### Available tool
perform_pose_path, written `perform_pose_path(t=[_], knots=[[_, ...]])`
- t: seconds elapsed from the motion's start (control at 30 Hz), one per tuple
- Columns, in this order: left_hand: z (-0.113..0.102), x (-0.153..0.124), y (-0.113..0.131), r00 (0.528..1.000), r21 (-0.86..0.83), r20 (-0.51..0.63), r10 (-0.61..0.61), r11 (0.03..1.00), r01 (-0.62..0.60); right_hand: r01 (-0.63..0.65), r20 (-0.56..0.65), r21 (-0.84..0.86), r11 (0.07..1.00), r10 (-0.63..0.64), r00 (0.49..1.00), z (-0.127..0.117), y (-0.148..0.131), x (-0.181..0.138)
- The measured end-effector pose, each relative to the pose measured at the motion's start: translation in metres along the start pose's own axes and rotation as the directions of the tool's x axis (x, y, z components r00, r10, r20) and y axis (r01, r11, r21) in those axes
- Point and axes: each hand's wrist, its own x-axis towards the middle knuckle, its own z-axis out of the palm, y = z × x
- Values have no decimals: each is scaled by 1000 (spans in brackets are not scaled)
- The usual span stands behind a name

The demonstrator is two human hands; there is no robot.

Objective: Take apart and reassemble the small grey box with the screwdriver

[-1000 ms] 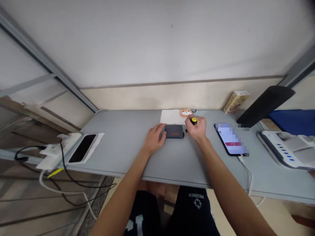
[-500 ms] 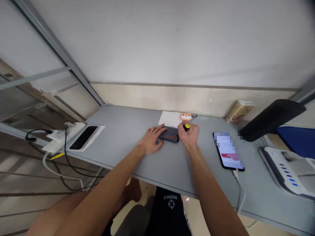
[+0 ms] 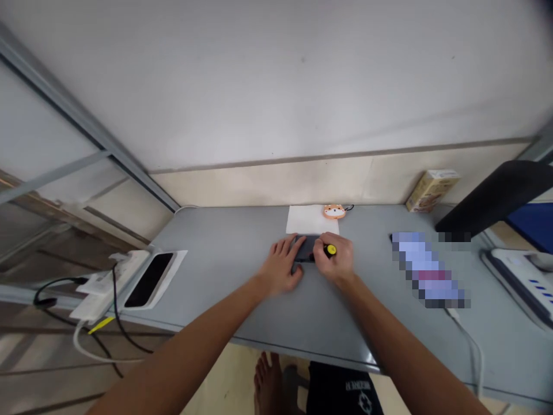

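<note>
A flat, dark grey rectangular box point(image 3: 306, 249) lies on the desk between my hands. My left hand point(image 3: 281, 266) holds its left end, the index finger along the top and the thumb by the near edge. In my closed right hand point(image 3: 336, 257) is a screwdriver point(image 3: 331, 249) with a black handle and a yellow end; its tip is hidden at the box's right end. Just behind the box lies a white sheet of paper point(image 3: 306, 220), with an orange-and-white animal-face case point(image 3: 334, 212) on its right part.
On the left of the grey desk point(image 3: 216, 245) are a phone point(image 3: 149, 280) and a white power strip point(image 3: 108, 288) with cables. A blurred phone point(image 3: 425, 270) on a white cable, a small carton point(image 3: 432, 190), a black cylinder point(image 3: 496, 196) and a white charging station point(image 3: 525, 279) occupy the right.
My view has shifted, so the desk sits differently in the picture. My right hand now covers more of the box's right end. Both hands keep their hold.
</note>
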Motion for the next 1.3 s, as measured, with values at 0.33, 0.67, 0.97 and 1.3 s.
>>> perform_pose_path(t=[0.33, 0.67, 0.97, 1.3], knots=[[-5, -6, 1, 999, -23, -19, -33, 999, 33, -120, 3, 22, 993, 120, 993, -1, -7, -3], [-3, -7, -7, 999, -2, -42, 12, 1000, -12, 12, -5, 46, 999, -12, 1000, -5, -10, 2], [-7, -12, -3, 970, 116, -121, 210, 974, -197, -9, -49, -121, 993, 3, 999, -41, 5, 25], [-2, 22, 28, 939, 135, -72, 337, 936, -326, 1, -23, -97, 995, -4, 1000, -39, 2, 23]])
